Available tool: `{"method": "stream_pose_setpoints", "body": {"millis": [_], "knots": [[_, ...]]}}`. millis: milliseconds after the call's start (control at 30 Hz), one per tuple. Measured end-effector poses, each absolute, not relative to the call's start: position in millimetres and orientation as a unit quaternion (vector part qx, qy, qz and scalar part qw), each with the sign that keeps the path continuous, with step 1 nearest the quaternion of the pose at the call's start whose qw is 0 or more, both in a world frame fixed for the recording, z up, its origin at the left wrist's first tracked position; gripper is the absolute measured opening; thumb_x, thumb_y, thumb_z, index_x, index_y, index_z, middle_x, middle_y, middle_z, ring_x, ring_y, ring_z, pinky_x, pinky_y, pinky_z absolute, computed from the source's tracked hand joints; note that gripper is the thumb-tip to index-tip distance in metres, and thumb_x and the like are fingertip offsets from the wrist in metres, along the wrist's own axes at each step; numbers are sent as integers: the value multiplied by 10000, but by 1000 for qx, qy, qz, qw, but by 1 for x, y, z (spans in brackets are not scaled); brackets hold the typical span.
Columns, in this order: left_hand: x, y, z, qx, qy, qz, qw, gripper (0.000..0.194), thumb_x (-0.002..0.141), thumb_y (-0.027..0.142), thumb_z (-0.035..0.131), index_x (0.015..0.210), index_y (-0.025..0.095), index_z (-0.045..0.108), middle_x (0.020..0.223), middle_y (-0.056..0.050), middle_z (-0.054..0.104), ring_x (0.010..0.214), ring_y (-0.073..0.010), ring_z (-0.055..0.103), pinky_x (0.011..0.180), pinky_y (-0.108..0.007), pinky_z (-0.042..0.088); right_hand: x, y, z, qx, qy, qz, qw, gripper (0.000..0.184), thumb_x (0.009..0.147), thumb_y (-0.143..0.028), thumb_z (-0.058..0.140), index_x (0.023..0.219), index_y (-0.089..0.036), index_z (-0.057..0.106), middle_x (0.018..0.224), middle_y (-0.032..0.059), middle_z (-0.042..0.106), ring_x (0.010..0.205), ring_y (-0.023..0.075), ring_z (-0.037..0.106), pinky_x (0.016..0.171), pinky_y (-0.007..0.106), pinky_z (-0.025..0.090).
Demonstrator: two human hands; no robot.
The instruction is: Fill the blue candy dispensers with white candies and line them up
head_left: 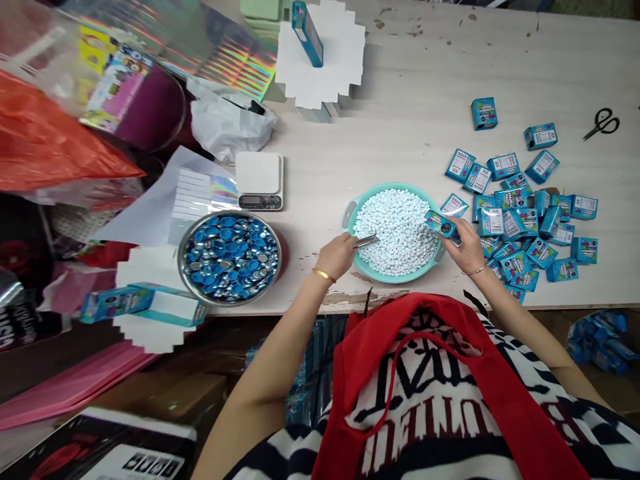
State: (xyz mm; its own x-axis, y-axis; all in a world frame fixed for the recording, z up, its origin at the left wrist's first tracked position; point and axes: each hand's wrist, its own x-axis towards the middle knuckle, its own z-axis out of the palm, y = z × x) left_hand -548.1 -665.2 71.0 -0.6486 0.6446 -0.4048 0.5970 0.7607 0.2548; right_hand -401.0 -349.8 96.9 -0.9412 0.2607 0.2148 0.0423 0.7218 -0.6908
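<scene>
My left hand (pixel 337 255) is closed around a narrow metal utensil (pixel 367 241), perhaps a scoop, whose tip reaches over the small pale candies (pixel 397 230). These fill a mint-green basin (pixel 349 212) with side handles, standing near the table's front edge. In my right hand (pixel 465 248) is a small blue candy box (pixel 440 224), gripped above the basin's right side. A round dark opening shows on the face of that box. Many similar blue boxes (pixel 514 223) lie in a loose pile just right of my right hand.
Left of the basin stands a metal pot (pixel 183 250) full of blue and silver caps. Behind it is a white scale (pixel 259 175). A stepped white stack (pixel 345 47) carries an upright blue box (pixel 307 33). Black scissors (pixel 601 123) lie far right. Bags crowd the left side.
</scene>
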Motion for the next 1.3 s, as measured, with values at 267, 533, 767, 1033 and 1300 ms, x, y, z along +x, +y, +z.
{"method": "stream_pose_setpoints", "body": {"millis": [267,533,767,1033,1300], "knots": [[-526,-595,11,327,883,221,252,279,893,126,451,1135,159,586,1171,-142,598,1110,-266,570,946,-375,471,-403,-351,97,-111,-903,389,145,415,904,-456,632,1247,-222,620,1197,131,688,1141,302,643,1004,482,528],[-537,-636,39,326,840,348,258,265,923,312,521,1144,175,569,1033,-77,610,938,-188,582,883,-323,487,-399,-348,93,-87,-921,355,133,402,919,-387,607,1278,-205,600,1230,143,675,1167,307,628,1021,485,525],[-553,-636,118,429,805,354,209,289,966,385,518,1153,177,590,976,-67,636,846,-172,593,789,-309,488,-404,-360,96,-28,-949,301,93,439,895,-241,552,1330,-187,556,1280,139,660,1211,315,605,1040,513,522],[-560,-601,201,526,817,99,215,238,966,263,472,1157,176,583,1114,-99,659,1010,-231,644,805,-336,528,-414,-382,103,23,-950,303,76,528,828,-130,541,1352,-186,531,1299,137,649,1228,302,595,1049,495,522],[-533,-564,274,527,821,-81,203,268,947,64,375,1058,138,608,967,-115,652,888,-233,670,701,-325,524,-415,-394,102,34,-944,317,86,519,827,-116,540,1341,-183,536,1287,136,656,1226,290,598,1043,482,533]]}}
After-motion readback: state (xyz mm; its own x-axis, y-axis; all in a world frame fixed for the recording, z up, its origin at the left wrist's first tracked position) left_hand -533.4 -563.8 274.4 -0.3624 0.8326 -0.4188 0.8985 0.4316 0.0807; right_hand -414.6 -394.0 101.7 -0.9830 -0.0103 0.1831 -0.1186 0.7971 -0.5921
